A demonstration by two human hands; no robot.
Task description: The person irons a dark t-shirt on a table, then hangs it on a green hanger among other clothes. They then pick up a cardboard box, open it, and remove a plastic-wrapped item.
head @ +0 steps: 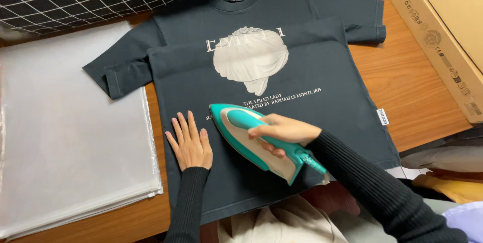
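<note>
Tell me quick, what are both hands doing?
Left hand: open, flat on the dark T-shirt.
Right hand: closed around the handle of the teal iron.

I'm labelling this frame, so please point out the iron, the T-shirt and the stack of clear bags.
iron point(236, 122): head view, teal top.
T-shirt point(322, 72): head view, plain chest fabric.
stack of clear bags point(70, 137): head view, top sheet.

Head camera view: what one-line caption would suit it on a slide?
Right hand grips a teal iron on a dark printed T-shirt while the left hand lies flat on it.
</note>
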